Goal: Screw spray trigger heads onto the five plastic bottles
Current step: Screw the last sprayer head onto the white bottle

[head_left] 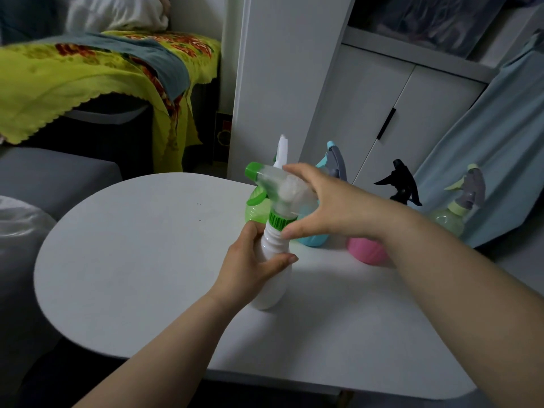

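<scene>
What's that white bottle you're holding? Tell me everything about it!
The white plastic bottle looks smooth, with a ribbed neck. It stands about upright on the pale rounded table. On top sits a see-through spray trigger head with green nozzle, lever and ribbed collar. The left-hand grip curls round its neck; the right-hand grip holds the head.

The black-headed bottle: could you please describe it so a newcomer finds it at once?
Look to the far right edge of the white table, before the cupboard doors. Of the bottles standing there, this pink bottle alone carries a black trigger head.
</scene>
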`<move>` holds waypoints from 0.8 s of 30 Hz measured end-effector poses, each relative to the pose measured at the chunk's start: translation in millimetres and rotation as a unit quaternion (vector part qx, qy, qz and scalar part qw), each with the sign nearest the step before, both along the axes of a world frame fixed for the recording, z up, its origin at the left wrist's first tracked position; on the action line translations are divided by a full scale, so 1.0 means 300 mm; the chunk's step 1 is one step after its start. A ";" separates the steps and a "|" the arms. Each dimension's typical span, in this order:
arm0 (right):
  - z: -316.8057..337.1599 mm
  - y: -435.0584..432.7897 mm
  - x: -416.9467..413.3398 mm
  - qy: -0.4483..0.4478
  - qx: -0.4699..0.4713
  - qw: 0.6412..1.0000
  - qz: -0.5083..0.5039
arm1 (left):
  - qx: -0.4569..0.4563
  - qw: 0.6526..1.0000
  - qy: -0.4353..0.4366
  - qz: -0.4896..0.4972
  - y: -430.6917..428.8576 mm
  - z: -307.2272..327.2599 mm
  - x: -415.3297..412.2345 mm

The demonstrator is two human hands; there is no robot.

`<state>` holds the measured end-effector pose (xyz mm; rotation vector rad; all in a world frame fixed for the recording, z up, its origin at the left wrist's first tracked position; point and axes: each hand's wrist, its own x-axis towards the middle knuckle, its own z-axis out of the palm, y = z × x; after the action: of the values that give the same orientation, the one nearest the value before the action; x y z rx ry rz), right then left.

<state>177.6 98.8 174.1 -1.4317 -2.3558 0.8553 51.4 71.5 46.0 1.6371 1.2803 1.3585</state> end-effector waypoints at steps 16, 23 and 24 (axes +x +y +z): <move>-0.006 -0.006 -0.038 -0.054 0.135 0.989 -0.024 | -0.034 0.992 -0.013 -0.123 -0.005 -0.001 -0.074; 0.004 -0.001 -0.029 -0.006 0.064 0.998 0.005 | -0.014 0.994 -0.003 -0.110 -0.006 -0.012 -0.062; 0.007 0.003 -0.026 0.005 0.043 0.999 0.015 | -0.015 0.994 0.001 -0.111 -0.005 -0.012 -0.063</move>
<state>169.8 99.7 176.3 -1.3588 -2.3822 0.7578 32.6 70.0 42.4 1.7043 1.0772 1.1984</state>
